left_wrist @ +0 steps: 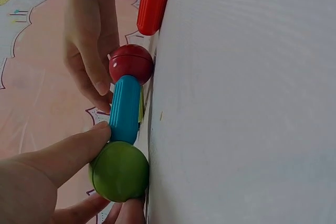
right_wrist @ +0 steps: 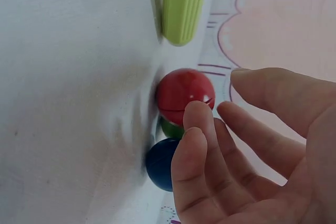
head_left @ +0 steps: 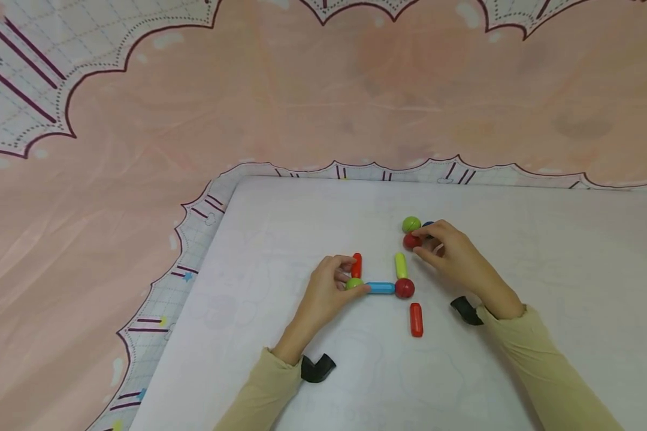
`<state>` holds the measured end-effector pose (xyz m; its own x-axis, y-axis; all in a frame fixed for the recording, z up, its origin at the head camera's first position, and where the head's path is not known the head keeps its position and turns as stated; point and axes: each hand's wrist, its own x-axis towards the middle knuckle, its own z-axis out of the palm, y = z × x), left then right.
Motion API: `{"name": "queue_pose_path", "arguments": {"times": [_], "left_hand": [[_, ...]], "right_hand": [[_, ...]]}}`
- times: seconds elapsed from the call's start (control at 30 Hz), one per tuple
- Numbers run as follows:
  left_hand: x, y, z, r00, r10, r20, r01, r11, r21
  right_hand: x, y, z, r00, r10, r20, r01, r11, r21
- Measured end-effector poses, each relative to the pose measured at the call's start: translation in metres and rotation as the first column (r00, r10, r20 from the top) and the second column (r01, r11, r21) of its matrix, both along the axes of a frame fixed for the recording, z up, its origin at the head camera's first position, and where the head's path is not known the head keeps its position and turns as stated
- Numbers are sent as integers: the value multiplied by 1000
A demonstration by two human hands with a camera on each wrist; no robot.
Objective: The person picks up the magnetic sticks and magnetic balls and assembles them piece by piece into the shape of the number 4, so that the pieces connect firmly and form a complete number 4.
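My left hand (head_left: 323, 290) grips a green ball (left_wrist: 121, 172), its thumb lying along the near end of a blue rod (head_left: 381, 288). That rod links the green ball to a red ball (head_left: 404, 288). A red rod (head_left: 357, 265) stretches away from the green ball, and a yellow-green rod (head_left: 401, 265) from the red one. My right hand (head_left: 453, 254) is beside a second red ball (right_wrist: 185, 94), thumb apart from the fingers; whether a fingertip touches it I cannot tell. Behind this ball are another green ball (head_left: 411, 224) and a blue ball (right_wrist: 161, 164), partly hidden by the fingers.
A loose red rod (head_left: 416, 319) lies on the white table (head_left: 221, 347), nearer the camera than the joined pieces. Black wrist mounts (head_left: 318, 368) hang at both sleeves. Beyond the table edge spreads a pink patterned cloth (head_left: 356, 108).
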<state>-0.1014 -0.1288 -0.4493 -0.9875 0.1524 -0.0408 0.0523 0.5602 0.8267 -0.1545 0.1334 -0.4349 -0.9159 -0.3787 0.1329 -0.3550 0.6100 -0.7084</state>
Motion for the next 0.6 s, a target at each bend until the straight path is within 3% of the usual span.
{"name": "queue_pose_path", "arguments": {"times": [0.2, 0.4, 0.5, 0.6], "left_hand": [[1, 2, 1, 1000, -4, -15, 4, 999, -43], [2, 9, 7, 996, -20, -88, 9, 993, -119], [3, 16, 10, 990, -71, -123, 51, 987, -155], [3, 23, 11, 977, -154, -149, 114, 961, -250]], "right_hand": [[-2, -1, -2, 1000, -8, 5, 8, 1000, 7], [-6, -4, -1, 1000, -22, 8, 22, 999, 26], [-8, -7, -1, 999, -29, 13, 29, 999, 32], [-9, -9, -1, 999, -31, 19, 30, 999, 41]]}}
